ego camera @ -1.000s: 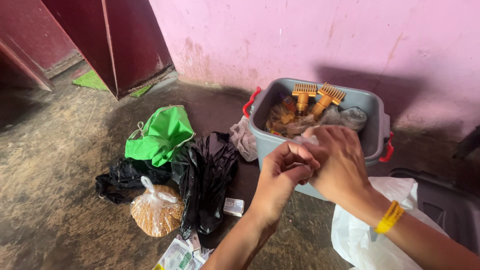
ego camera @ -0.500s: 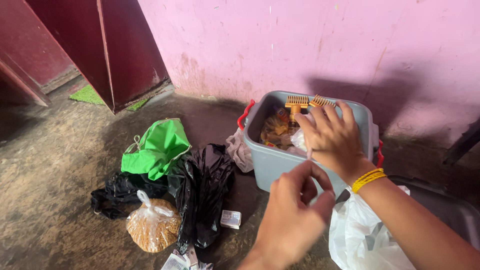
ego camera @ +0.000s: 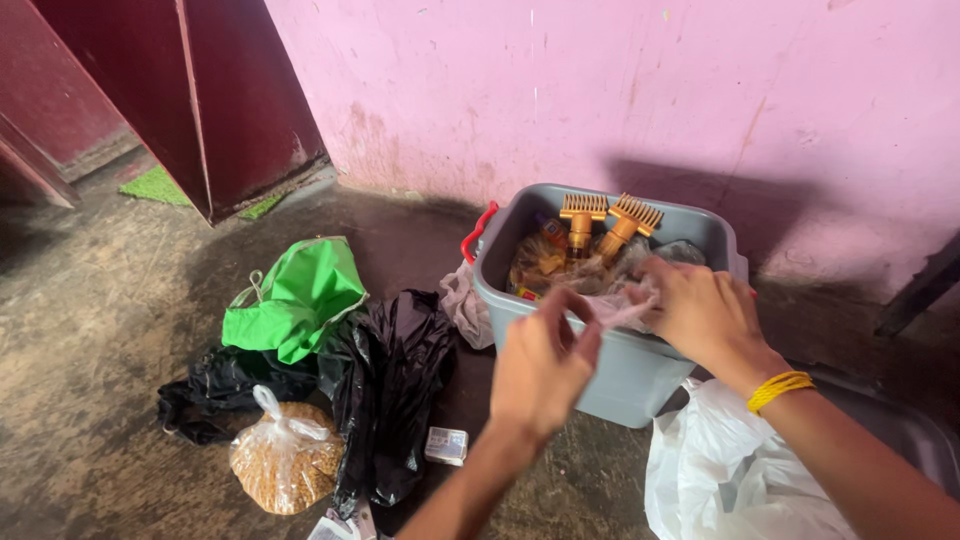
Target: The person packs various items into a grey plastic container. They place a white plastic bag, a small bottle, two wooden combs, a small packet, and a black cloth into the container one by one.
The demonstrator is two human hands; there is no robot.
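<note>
My right hand (ego camera: pixel 705 320) is over the front rim of a grey plastic bin (ego camera: pixel 600 375) and grips a thin clear plastic bag (ego camera: pixel 622 308). My left hand (ego camera: pixel 540 365) is raised in front of the bin, its fingertips pinching the other end of that plastic. The plastic is stretched between the two hands. Inside the bin, two orange comb-shaped tools (ego camera: pixel 600 218) stand among packets wrapped in clear film. My right wrist wears a yellow band (ego camera: pixel 780 390).
On the dirt floor to the left lie a green bag (ego camera: pixel 295 300), black plastic bags (ego camera: pixel 390 390), a tied clear bag of brown grains (ego camera: pixel 285 460) and a small box (ego camera: pixel 446 445). A white plastic bag (ego camera: pixel 730 470) lies under my right arm. Behind are a pink wall and a maroon door.
My right hand came back from inside the bin to its front rim. My left hand rose and met the plastic, which is now pulled between both hands.
</note>
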